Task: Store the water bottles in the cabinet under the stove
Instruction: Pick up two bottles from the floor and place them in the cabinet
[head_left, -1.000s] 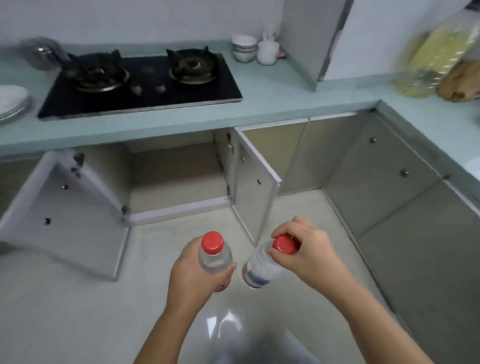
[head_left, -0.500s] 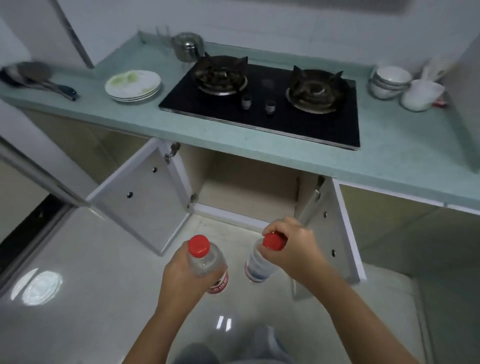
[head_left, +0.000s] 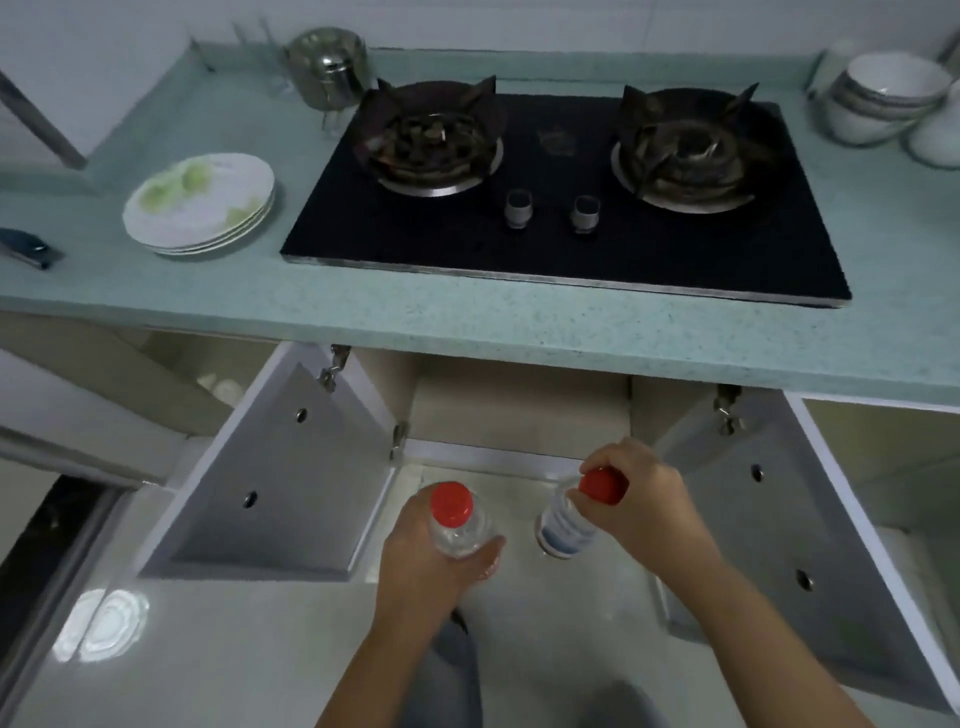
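Red-capped bottles are held, one gripped in the left hand (head_left: 431, 566), one in the right hand (head_left: 644, 506), before the open cabinet (head_left: 519, 400).

The counter's front edge (head_left: 519, 338) is hiding the cabinet's (head_left: 519, 410) upper interior; the right hand (head_left: 644, 509) is covering part of its bottle's cap (head_left: 602, 486); the frame is cropping the stacked bowls (head_left: 883, 98).

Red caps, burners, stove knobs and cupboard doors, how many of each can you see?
Red caps: 2
Burners: 2
Stove knobs: 2
Open cupboard doors: 2
Total: 8
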